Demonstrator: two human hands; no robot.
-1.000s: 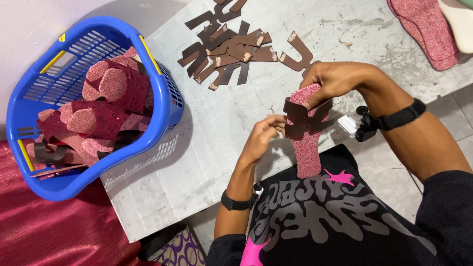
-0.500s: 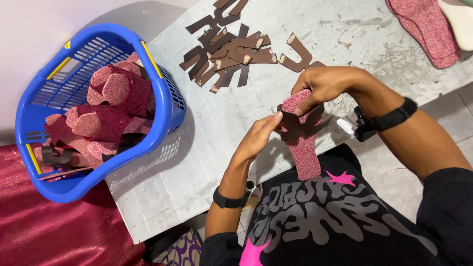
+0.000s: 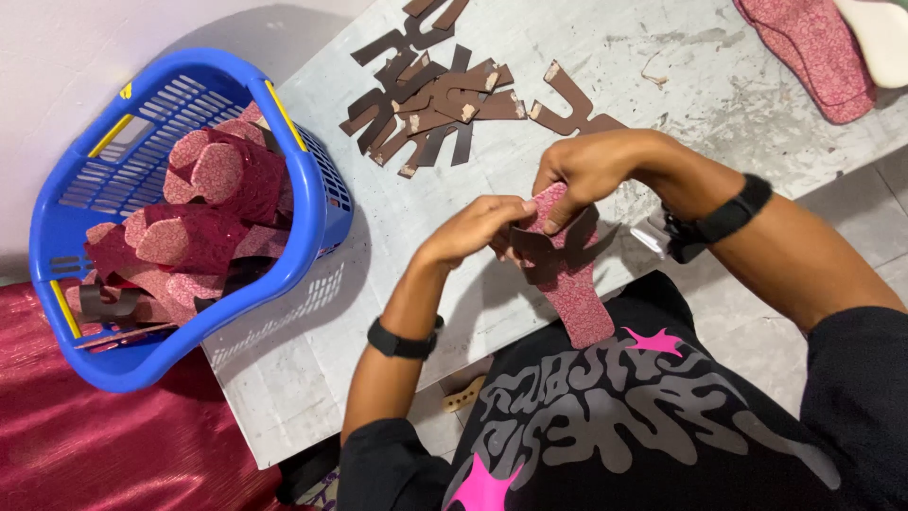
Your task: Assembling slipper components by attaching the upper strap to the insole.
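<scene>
Hands meet over the grey worktable (image 3: 284, 378), and we see them busy on one piece. Our left hand (image 3: 473, 232) pinches the edge of a pink glittery sole piece (image 3: 577, 303), fingers closed tight on it and on the dark brown strap cutout (image 3: 558, 254) laid across it. Our right hand (image 3: 591, 170) curls down from above, fingertips clamped on the top end of that same pink piece. The piece hangs between both hands, just above the table's near edge, its lower end against our black shirt. Beyond the hands we see a loose pile of brown strap cutouts (image 3: 430, 99) on the table. Off to the left stands a blue plastic basket (image 3: 312, 189) stacked with more pink glittery pieces (image 3: 218, 180). At the far right corner lies a pink insole (image 3: 813, 47).
</scene>
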